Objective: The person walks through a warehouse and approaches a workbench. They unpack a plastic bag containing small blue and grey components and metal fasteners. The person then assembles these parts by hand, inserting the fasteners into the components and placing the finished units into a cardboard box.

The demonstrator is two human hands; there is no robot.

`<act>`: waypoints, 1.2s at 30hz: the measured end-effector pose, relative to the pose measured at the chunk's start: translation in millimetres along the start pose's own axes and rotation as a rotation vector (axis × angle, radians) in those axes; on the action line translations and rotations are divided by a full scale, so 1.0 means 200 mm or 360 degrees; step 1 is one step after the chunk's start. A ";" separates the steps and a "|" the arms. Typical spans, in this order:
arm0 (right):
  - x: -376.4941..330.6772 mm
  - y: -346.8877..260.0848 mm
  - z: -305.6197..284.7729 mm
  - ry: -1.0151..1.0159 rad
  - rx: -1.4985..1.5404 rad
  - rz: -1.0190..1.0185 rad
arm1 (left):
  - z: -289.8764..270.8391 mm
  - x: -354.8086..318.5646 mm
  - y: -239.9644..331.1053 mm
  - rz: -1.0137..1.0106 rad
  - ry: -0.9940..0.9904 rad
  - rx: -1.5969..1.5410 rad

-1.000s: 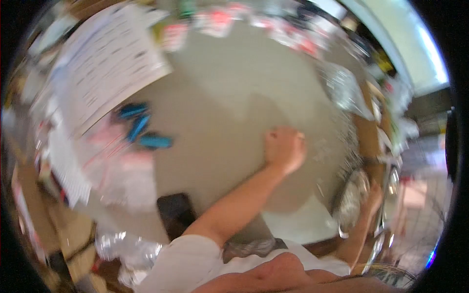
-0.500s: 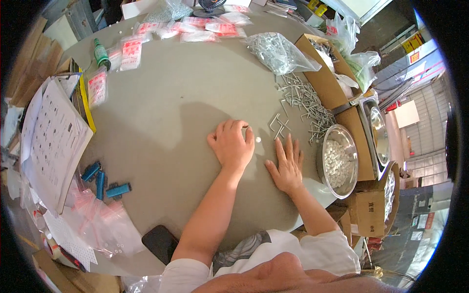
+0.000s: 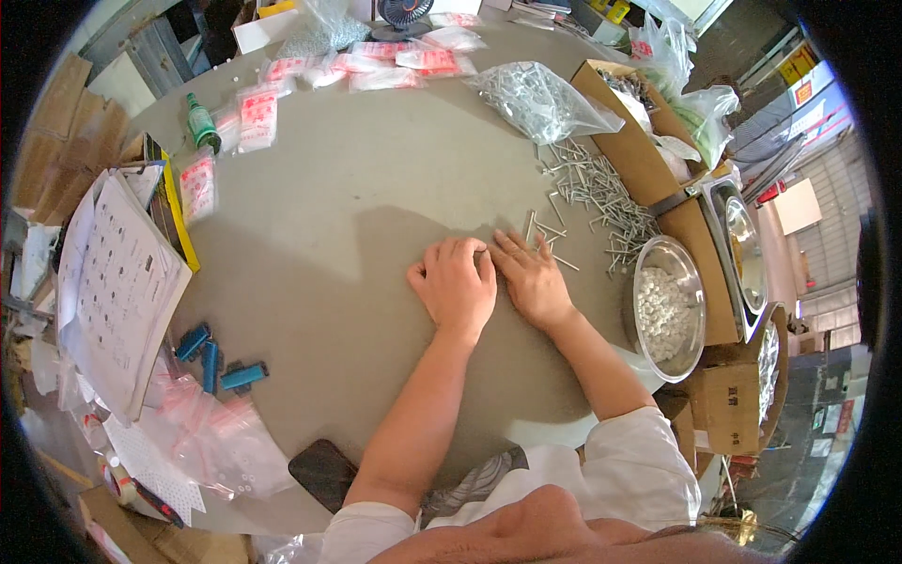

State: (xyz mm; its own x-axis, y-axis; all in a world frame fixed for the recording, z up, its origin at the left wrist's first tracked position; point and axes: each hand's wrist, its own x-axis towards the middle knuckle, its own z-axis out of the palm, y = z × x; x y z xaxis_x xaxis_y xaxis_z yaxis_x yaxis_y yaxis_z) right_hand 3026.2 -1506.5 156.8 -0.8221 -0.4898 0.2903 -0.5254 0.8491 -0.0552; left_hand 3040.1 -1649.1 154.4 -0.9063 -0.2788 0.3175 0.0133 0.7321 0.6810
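My left hand [image 3: 458, 287] rests on the grey table [image 3: 291, 263] with its fingers curled down. Whatever lies under them, if anything, is hidden. Right beside it, my right hand [image 3: 533, 285] lies palm down with its fingers stretched out, the tips close to the left thumb and forefinger. No object shows in the right hand. Just beyond it are a few loose L-shaped metal rods [image 3: 556, 228], next to a larger pile of such rods [image 3: 601, 193]. A steel bowl [image 3: 697, 324] of small white pieces [image 3: 663, 315] stands to the right.
A clear bag of metal parts [image 3: 536, 99] and a cardboard box [image 3: 615, 132] stand far right. Packed plastic bags [image 3: 258, 117] and a green bottle [image 3: 200, 124] line the far left. Papers [image 3: 122, 282], blue objects [image 3: 209, 362] and a phone [image 3: 322, 473] lie nearer.
My right hand has moved left and slightly away, up against my left hand. The small white piece that lay between the hands is now out of sight. The whole view has shifted slightly.
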 end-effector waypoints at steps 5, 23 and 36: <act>0.00 -0.05 0.02 -0.0002 0.0188 -0.0168 | 0.02 0.00 -0.02 -0.0015 0.0021 -0.0007; -0.01 -0.21 0.01 0.0098 0.0840 -0.0084 | 0.02 0.06 -0.03 -0.0351 -0.0069 -0.2093; -0.76 0.30 -0.66 0.0721 -0.0328 0.1034 | 0.08 0.00 0.00 -0.0174 -0.0364 -0.1398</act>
State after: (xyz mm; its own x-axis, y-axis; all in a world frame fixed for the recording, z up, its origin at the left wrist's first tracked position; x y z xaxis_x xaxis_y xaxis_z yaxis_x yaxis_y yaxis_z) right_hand 3148.9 -1354.2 236.2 -0.7569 0.2026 0.6214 0.1127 0.9770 -0.1813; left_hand 3033.1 -1639.6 144.1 -0.9818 -0.1203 0.1467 0.1540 -0.0534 0.9866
